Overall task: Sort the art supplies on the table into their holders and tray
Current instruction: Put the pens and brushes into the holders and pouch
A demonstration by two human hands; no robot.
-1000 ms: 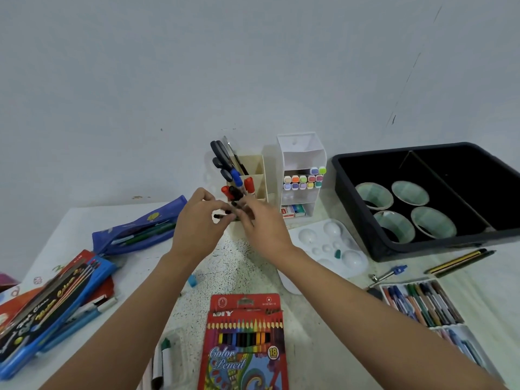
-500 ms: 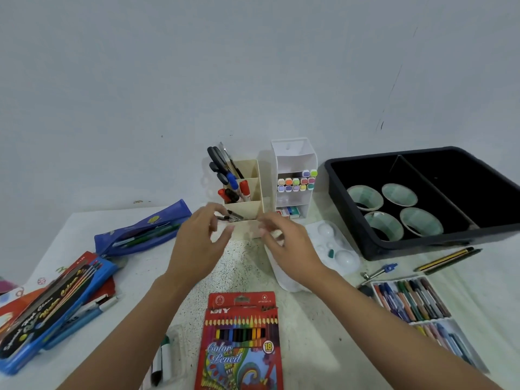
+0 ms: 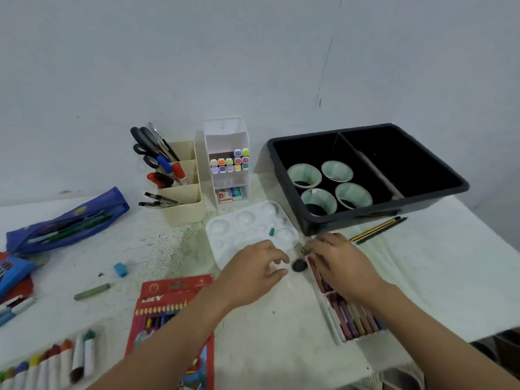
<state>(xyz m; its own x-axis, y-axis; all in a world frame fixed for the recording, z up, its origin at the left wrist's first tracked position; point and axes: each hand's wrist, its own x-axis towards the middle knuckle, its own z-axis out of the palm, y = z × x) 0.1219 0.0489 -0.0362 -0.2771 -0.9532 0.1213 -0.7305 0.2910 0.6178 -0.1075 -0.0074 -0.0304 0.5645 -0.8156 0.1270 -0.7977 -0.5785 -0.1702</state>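
Note:
My left hand [image 3: 253, 273] hovers over the table with its fingers apart and nothing in it, just left of a small black round object [image 3: 299, 266]. My right hand [image 3: 342, 263] lies over the far end of an open pastel box [image 3: 351, 322], fingers bent down onto it; its grip is hidden. The beige pen holder [image 3: 184, 205] holds scissors, markers and two black pens in its front compartment. Beside the beige holder stands a white marker organizer [image 3: 228, 136]. The black tray [image 3: 374, 212] at the right holds several cups.
A white palette [image 3: 247, 229] lies in front of the holders. Two pencils [image 3: 378, 229] lie by the tray. A coloured pencil box [image 3: 168, 302], a green crayon [image 3: 91, 291], a blue eraser [image 3: 121, 269], a blue pencil case [image 3: 64, 223] and oil pastels [image 3: 47, 361] are spread on the left.
Both hands have left the beige pen holder and moved right and nearer, to the pastel box. The black pens now rest in the holder's front compartment.

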